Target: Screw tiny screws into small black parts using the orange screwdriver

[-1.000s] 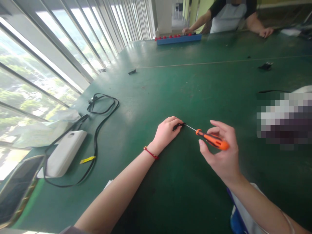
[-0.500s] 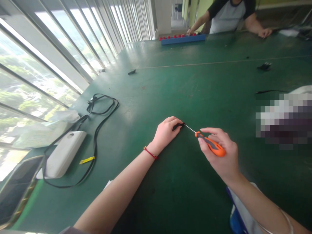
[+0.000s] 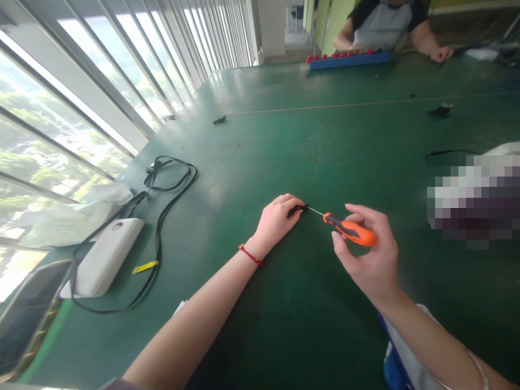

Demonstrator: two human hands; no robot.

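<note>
My left hand [image 3: 279,216] rests on the green table, its fingers closed round a small black part [image 3: 297,210] whose kind I cannot make out. Most of that part is hidden under the fingers. An orange and dark grey screwdriver [image 3: 351,229] slants across from the right, the tip of its thin metal shaft meeting the black part. My right hand [image 3: 371,254] holds the screwdriver loosely near the butt of its handle. Its thumb and index finger stand a little away from the grip.
To the left lie a white power strip [image 3: 108,257], a looped black cable [image 3: 160,216] and a phone [image 3: 30,314]. Small black pieces [image 3: 220,120] lie farther back. Across the table [image 3: 260,146] sits a person [image 3: 382,27] with a blue strip holding red pieces [image 3: 349,60].
My right hand's thumb and index finger have spread from the screwdriver handle, which has tilted up slightly. My left hand stays put. Across the table, the blue strip has slid right.
</note>
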